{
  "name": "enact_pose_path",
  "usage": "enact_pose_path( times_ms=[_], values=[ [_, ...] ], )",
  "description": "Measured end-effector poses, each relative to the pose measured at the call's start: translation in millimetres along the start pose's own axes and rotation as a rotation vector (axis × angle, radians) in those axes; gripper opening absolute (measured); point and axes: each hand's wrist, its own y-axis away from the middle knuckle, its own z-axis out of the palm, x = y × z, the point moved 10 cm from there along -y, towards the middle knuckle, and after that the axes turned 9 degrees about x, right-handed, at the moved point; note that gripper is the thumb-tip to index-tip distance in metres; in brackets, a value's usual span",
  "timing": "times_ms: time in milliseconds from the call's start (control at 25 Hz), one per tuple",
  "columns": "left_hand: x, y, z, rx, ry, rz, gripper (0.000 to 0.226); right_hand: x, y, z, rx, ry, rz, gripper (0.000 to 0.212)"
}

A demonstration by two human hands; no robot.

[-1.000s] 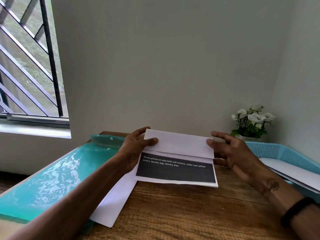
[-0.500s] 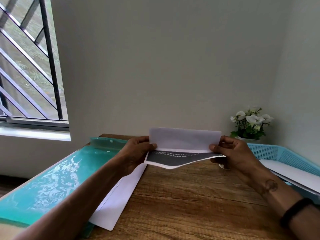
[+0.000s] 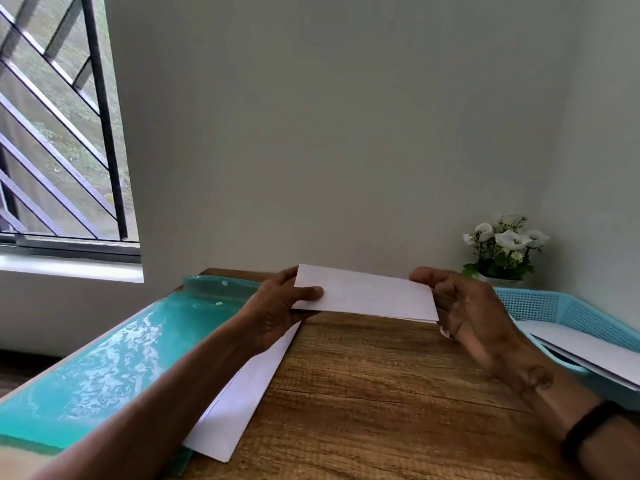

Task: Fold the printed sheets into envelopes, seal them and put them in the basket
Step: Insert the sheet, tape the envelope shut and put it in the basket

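Head | left hand (image 3: 277, 308) – right hand (image 3: 464, 306) pinch folded sheet (image 3: 367, 294) ends

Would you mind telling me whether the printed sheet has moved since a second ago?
Yes. The sheet has been lifted off the table and folded shut, hiding its dark print.

A home desk corner: wooden table (image 3: 363, 393); barred window (image 3: 59, 133); potted white flowers (image 3: 504, 247); plain walls.
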Motion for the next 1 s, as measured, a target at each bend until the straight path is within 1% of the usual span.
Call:
enact_pose_path(
  times_ms=[40,80,160,240,280,320,360,400,440,480,520,560,640,720,800,840,920,1000],
  values=[
    [2,0,1,-0.010,-0.013,0.027,0.044,2,0,1,-0.018,-0.042,0.008,0.035],
    [2,1,2,-0.028,-0.013,0.037,0.044,6,0,1,-0.030,-0.050,0.019,0.042],
    [2,2,7,-0.077,-0.034,0.051,0.044,18,3,2,-0.043,0.024,0.055,0.054],
    [6,2,8,-0.077,-0.071,0.090,0.039,23,5,0,-0.015,0.119,0.056,0.052],
    [14,1,4,-0.038,-0.092,0.139,0.034,22,5,-1,0.013,0.158,0.032,0.047],
    [25,0,-5,0.032,-0.124,0.214,0.028,17,5,-4,0.044,0.193,-0.004,0.040],
    [42,1,-19,0.140,-0.195,0.322,0.022,12,5,-6,0.078,0.213,-0.041,0.033],
    [63,6,-35,0.287,-0.357,0.470,0.017,8,4,-10,0.115,0.211,-0.069,0.026],
    [83,13,-49,0.449,-0.609,0.623,0.020,6,4,-14,0.155,0.195,-0.084,0.023],
    [96,19,-57,0.569,-0.889,0.711,0.032,6,4,-18,0.189,0.170,-0.087,0.022],
    [98,19,-60,0.621,-1.140,0.696,0.048,7,5,-22,0.218,0.146,-0.082,0.023],
    [90,15,-62,0.609,-1.332,0.606,0.064,9,6,-24,0.241,0.126,-0.074,0.023],
    [64,6,-63,0.521,-1.563,0.403,0.085,10,8,-26,0.268,0.122,-0.065,0.024],
    [44,3,-63,0.459,-1.725,0.284,0.094,10,8,-24,0.261,0.135,-0.075,0.023],
    [36,4,-63,0.425,-1.797,0.246,0.093,11,8,-20,0.229,0.165,-0.100,0.022],
    [37,5,-63,0.418,-1.775,0.261,0.085,12,9,-18,0.213,0.185,-0.112,0.022],
    [47,8,-58,0.419,-1.622,0.360,0.059,11,9,-15,0.193,0.204,-0.137,0.021],
    [62,10,-45,0.409,-1.392,0.515,0.032,7,7,-14,0.181,0.198,-0.168,0.024]
  ],
)
